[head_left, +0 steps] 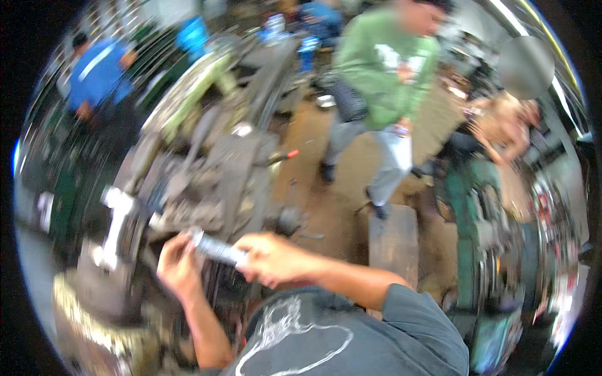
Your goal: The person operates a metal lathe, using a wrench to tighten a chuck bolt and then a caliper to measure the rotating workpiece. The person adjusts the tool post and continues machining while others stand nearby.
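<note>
Head view, centred on the hands: the right hand (273,258) is closed around the near end of a slim silvery bar (219,249), thumb and fingers wrapped over it, while the left hand (179,266) has its thumb and fingers drawn together at the other end; blur leaves me unable to tell whether that hand pinches the bar or only brushes it. The bar slants between the two, in front of the wearer's dark shirt (301,338). If the left fingers carry little of the load, the bar could tip or slip from the right-hand grip, and a drop would probably send it among the cluttered metal parts (194,216) just beyond. Left of the hands stands a bright metal shaft (117,229); swinging the bar that way could knock the two together or catch the left knuckles. Farther out, a rod with a red tip (285,156) juts toward the brown floor (301,182), where a person in green (389,75) is mid-stride; should the wearer turn without looking, that passer-by might be bumped. A person in blue (100,75) and a bare-chested person (508,125) are well apart, at opposite sides.
</note>
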A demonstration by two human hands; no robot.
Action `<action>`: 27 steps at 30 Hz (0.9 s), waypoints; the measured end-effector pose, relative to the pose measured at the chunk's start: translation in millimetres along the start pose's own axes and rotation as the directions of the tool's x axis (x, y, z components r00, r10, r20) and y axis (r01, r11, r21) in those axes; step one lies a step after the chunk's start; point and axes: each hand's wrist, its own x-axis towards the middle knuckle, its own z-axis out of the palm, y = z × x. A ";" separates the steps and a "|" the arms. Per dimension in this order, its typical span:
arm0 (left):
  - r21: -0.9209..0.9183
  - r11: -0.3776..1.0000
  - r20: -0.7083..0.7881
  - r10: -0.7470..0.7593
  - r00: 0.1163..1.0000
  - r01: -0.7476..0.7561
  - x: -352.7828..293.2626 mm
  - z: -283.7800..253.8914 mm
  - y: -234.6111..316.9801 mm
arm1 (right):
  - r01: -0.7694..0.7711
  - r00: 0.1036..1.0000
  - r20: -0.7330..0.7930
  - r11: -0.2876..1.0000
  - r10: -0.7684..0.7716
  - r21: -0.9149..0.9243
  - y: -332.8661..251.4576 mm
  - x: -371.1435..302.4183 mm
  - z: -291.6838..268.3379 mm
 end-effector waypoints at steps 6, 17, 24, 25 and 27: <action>-0.192 0.981 0.024 0.031 0.999 -0.026 4.0 5.1 2.2 | 0.170 0.907 -0.265 0.861 -0.326 -0.480 -15.6 0.2 2.6; -0.015 0.997 0.032 -0.076 0.997 0.077 12.8 25.1 15.7 | 0.220 0.776 -0.212 0.569 -0.595 -0.792 -56.1 -22.6 -3.6; -0.075 0.997 0.242 0.032 0.970 -0.014 26.3 30.5 -9.0 | 0.183 0.776 -0.191 0.504 -0.602 -0.844 -75.6 -7.1 4.8; -0.042 0.998 0.235 0.059 0.970 -0.051 29.4 28.5 -12.6 | 0.208 0.765 -0.161 0.476 -0.623 -0.854 -78.4 -1.7 2.3; -0.021 0.997 0.238 0.076 0.968 -0.073 33.6 24.9 -17.4 | 0.232 0.770 -0.119 0.450 -0.626 -0.862 -87.5 10.6 -8.1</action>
